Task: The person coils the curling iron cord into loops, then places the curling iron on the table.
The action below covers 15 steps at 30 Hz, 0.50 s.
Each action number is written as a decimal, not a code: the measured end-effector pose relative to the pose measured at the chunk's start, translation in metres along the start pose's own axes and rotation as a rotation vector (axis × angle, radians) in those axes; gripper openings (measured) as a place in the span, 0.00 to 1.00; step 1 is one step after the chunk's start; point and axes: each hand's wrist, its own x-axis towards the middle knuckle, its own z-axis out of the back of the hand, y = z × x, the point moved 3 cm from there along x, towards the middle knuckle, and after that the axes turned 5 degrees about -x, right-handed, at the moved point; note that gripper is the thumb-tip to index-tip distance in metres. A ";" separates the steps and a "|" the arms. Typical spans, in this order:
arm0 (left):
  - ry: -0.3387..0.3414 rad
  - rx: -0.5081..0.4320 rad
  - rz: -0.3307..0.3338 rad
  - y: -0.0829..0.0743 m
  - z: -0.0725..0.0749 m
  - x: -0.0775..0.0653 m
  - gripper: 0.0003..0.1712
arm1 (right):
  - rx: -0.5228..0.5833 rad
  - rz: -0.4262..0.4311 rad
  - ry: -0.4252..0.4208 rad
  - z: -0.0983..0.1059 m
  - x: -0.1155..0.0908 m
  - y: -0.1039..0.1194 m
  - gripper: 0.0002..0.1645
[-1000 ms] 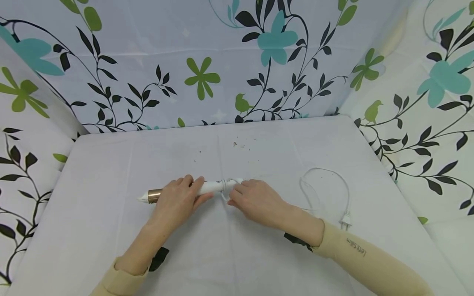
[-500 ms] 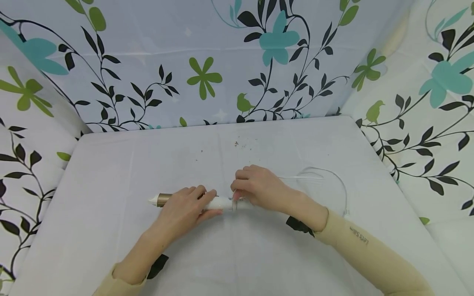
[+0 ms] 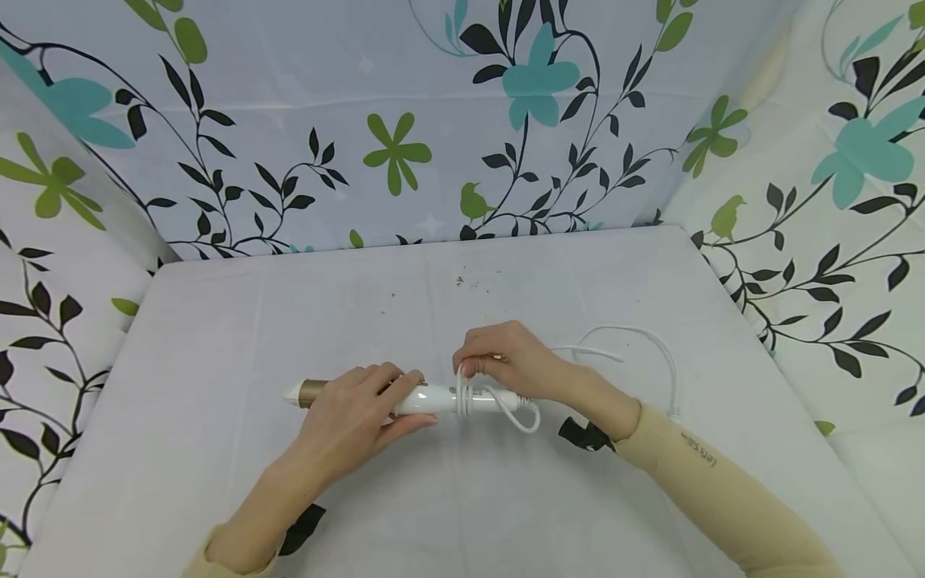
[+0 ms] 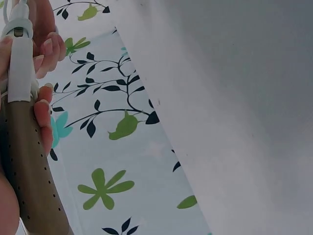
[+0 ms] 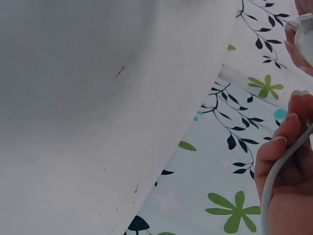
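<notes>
A curling iron with a white handle and gold barrel lies crosswise before me, its pale tip pointing left. My left hand grips it where barrel and handle meet. In the left wrist view, small holes dot the gold barrel, and fingers wrap the handle. My right hand pinches the white power cord just above the handle, which the cord loops around. A further bend of cord hangs by the handle's right end. In the right wrist view, the cord runs along the right palm.
The rest of the cord curves across the white tabletop to the right, its end partly hidden by the right sleeve. Small dark crumbs lie farther back. Leaf-patterned curtains enclose the back and sides.
The curling iron has shifted slightly right and nearer me. My right hand has risen from beside the handle to above it, drawing the cord over; the loose cord on the right has shifted.
</notes>
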 end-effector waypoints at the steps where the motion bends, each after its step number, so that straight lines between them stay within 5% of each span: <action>1: -0.004 -0.004 -0.002 -0.001 0.001 0.001 0.31 | 0.050 -0.011 0.008 -0.001 0.000 -0.001 0.04; 7: -0.044 -0.041 0.011 -0.004 0.009 0.007 0.31 | 0.175 -0.015 -0.024 -0.009 -0.002 -0.002 0.08; 15: -0.073 -0.069 0.076 -0.001 0.008 0.011 0.34 | -0.124 -0.063 -0.150 -0.032 -0.007 0.004 0.09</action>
